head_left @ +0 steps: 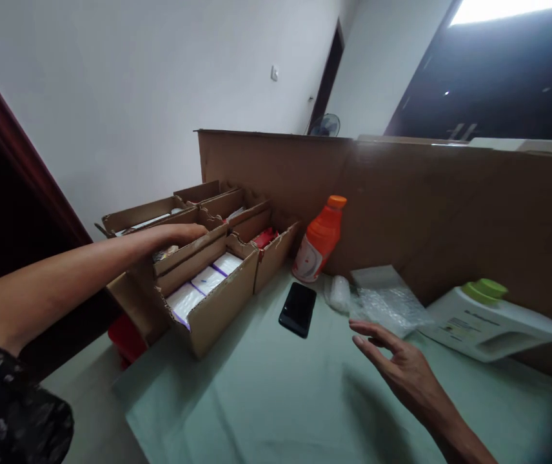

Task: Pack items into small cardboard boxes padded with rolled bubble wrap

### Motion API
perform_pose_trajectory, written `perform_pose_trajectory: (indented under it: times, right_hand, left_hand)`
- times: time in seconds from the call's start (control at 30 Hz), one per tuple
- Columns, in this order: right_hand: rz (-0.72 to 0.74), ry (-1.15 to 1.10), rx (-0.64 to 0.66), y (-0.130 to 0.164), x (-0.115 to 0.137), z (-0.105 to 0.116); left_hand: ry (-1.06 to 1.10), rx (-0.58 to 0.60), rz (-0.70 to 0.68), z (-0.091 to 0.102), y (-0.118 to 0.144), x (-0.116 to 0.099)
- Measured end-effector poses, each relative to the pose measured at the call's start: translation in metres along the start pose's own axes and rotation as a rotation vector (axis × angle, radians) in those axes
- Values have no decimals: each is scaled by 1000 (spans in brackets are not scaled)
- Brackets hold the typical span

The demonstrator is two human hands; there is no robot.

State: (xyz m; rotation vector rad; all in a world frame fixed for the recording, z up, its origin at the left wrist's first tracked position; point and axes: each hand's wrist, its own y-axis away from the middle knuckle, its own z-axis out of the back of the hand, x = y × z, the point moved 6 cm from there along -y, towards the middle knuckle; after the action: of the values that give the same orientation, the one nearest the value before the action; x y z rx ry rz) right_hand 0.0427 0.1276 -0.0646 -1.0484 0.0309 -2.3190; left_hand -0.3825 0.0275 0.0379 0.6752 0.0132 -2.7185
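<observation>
My left hand [191, 233] reaches into one of the cardboard boxes [208, 240] on the left; its fingertips drop behind the box's edge, so whatever they touch is hidden. In front of it stands another cardboard box [222, 306] filled with white packets [208, 280] with purple edges. My right hand [396, 361] hovers over the table with fingers apart and nothing in them. Nearest to it lie clear bubble wrap [389, 306] and a small whitish wrapped roll [340, 294]. A black smartphone [298, 309] rests flat on the table to its left.
An orange bottle [320, 240] stands against the tall cardboard panel [402, 206] at the back. To the right is a white jug [491, 325] with a green cap. A box with a red item [265, 238] sits left of the bottle. The pale green table [256, 399] ends at lower left.
</observation>
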Motion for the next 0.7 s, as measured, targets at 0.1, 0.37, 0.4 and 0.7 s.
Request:
perform_pose_trajectory:
  times: [0.1,0.37,0.4,0.7]
  right_hand:
    - [-48,1,11,10,-9,7]
    - [357,-54,-255,-10,107,18]
    - [434,-92,-272,-16,127,19]
    - [137,384,-414,-74,32,29]
  left_hand:
    - [4,-75,62,23,-1,1]
    - [384,-385,-485,44,75,-107]
    - [367,-269,-600,31,80,-131]
    - [244,-317,-300,39,-47,-82]
